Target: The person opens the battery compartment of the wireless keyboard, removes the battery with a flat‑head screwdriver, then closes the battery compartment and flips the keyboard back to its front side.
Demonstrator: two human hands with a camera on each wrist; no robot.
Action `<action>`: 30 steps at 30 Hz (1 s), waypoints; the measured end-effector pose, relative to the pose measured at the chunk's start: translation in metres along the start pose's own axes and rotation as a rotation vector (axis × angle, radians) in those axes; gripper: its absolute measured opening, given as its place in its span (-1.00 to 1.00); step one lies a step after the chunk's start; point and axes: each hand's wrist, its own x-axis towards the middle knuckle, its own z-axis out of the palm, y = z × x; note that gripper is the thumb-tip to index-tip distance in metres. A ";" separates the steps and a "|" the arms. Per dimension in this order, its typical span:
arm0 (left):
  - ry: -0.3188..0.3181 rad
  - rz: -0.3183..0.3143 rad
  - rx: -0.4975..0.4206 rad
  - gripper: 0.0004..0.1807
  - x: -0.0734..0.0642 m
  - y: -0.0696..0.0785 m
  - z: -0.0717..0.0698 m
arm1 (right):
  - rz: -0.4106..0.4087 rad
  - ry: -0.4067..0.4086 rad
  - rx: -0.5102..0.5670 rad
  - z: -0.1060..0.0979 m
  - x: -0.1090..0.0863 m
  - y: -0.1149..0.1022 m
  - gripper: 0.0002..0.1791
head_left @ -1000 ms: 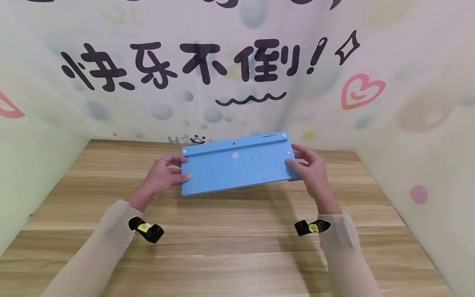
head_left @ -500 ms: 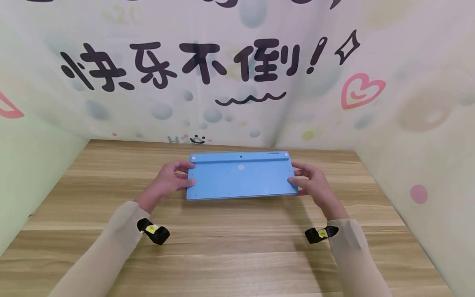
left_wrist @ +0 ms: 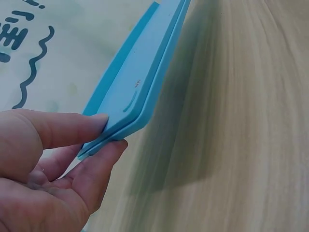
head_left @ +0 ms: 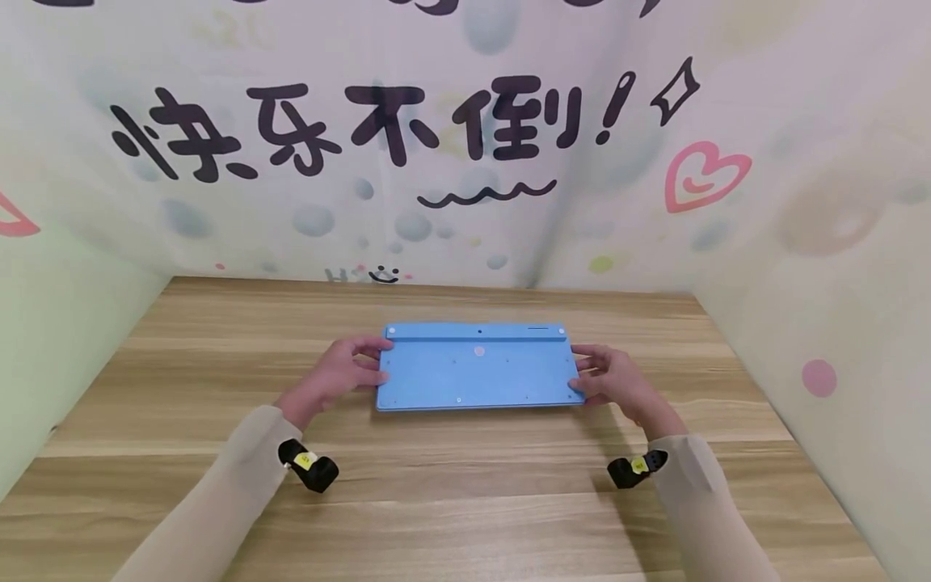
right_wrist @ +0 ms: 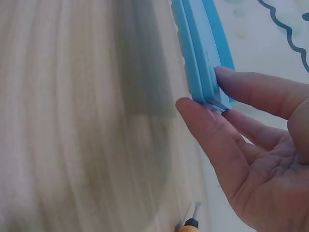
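Note:
A light blue keyboard (head_left: 480,380) is held underside up, with its raised back bar, small feet and screw holes showing in the head view. My left hand (head_left: 340,375) pinches its left end, thumb on the underside and fingers beneath. At the opposite end my right hand (head_left: 617,378) pinches it the same way. In the left wrist view the keyboard (left_wrist: 133,89) hangs over the table with its shadow below. Its key side faces down, and the right wrist view shows a bumpy lower edge on the keyboard (right_wrist: 195,53).
Beneath lies a wood-grain table (head_left: 465,501). A white printed cloth (head_left: 465,234) hangs behind its back edge, and pale walls stand at both sides. In the right wrist view an orange-and-black tool with a thin metal tip (right_wrist: 190,224) shows at the bottom edge.
Both hands have lowered the keyboard toward me and slightly right. It was slanted with its right end higher and is now almost level.

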 end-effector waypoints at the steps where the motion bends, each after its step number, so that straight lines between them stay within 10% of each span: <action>1: 0.002 -0.009 -0.005 -0.49 0.000 -0.001 0.001 | 0.000 -0.006 0.000 0.000 0.000 0.001 -0.24; 30: 0.101 -0.080 0.005 -0.50 0.006 -0.022 0.018 | 0.104 0.009 -0.101 0.011 0.010 0.012 -0.31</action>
